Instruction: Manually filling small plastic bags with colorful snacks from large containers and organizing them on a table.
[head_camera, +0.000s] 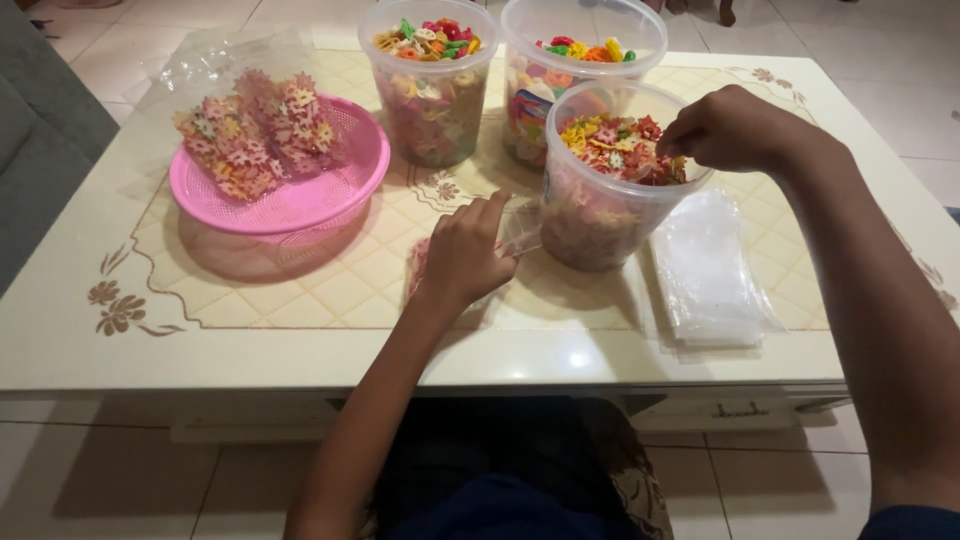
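Right hand (725, 130) — fingers pinched, dipped into the near tub (615, 185) of coloured crackers (620, 145); what it pinches cannot be told. Left hand (462, 255) — grasping a small clear bag (515, 235), mouth towards the tub, just left of it and touching its wall. The bag lies low and left of the right hand. Two more tubs (430, 80) behind. Pink basket (290, 195) of filled packets at left, well apart. Stack of empty bags (705, 270) right of the tub.
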